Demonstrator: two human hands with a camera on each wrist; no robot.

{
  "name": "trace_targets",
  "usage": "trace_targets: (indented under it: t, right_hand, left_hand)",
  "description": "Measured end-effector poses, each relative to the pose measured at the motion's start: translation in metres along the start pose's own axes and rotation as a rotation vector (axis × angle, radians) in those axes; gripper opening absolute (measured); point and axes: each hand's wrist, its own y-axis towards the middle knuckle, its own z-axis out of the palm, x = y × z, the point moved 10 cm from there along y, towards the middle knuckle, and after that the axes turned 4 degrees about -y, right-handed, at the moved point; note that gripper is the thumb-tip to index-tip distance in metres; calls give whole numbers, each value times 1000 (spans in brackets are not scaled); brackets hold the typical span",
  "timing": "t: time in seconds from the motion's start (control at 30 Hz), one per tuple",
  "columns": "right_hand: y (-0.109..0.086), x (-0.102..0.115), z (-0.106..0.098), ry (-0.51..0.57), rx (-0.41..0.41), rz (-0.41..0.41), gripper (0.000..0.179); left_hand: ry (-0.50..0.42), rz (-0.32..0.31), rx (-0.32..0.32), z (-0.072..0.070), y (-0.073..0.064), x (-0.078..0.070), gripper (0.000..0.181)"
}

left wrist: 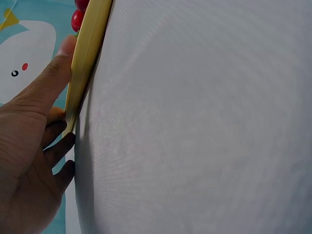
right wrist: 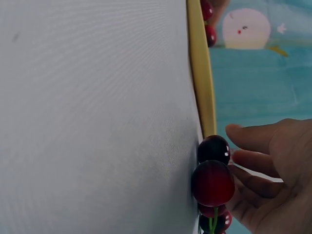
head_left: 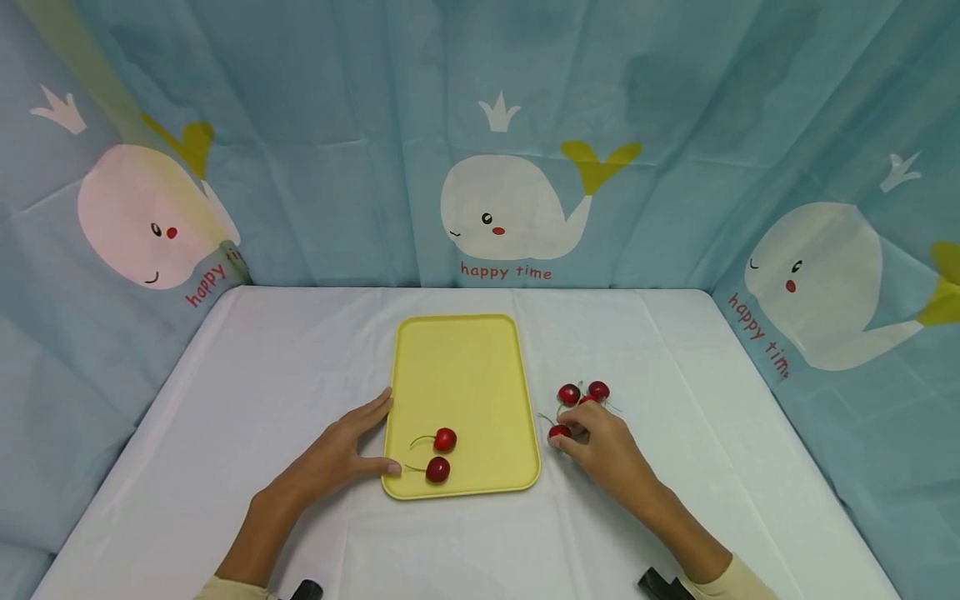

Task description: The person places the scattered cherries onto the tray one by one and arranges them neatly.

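A yellow tray [head_left: 465, 367] lies on the white cloth with two red cherries, an upper cherry [head_left: 445, 440] and a lower cherry [head_left: 437, 470], in its near left part, stems pointing left. My left hand [head_left: 337, 454] rests along the tray's left side, thumb over the rim and fingers spread against the outer edge. To the right of the tray, my right hand [head_left: 603, 446] reaches down at a cherry [head_left: 559, 432], thumb and index finger around its upper part. The right wrist view shows a gap between thumb [right wrist: 239, 134] and fingers, with cherries right at the fingertips.
Beyond the right hand lie several more cherries, among them a dark cherry [head_left: 568, 394] and a red cherry [head_left: 598, 390], one partly hidden by the fingers. A blue curtain [head_left: 337, 183] with printed whales encloses the back and sides of the white table [head_left: 300, 350].
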Motion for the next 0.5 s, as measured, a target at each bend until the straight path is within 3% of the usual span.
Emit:
trace_targets:
  t: [0.2, 0.5]
  right_hand:
    - [1, 1, 4, -98, 24, 3, 28]
    - [0, 3, 6, -134, 34, -16, 25]
  left_hand:
    - [-1, -4, 0, 0, 0, 0, 117]
    - [12, -6, -4, 0, 0, 0, 116]
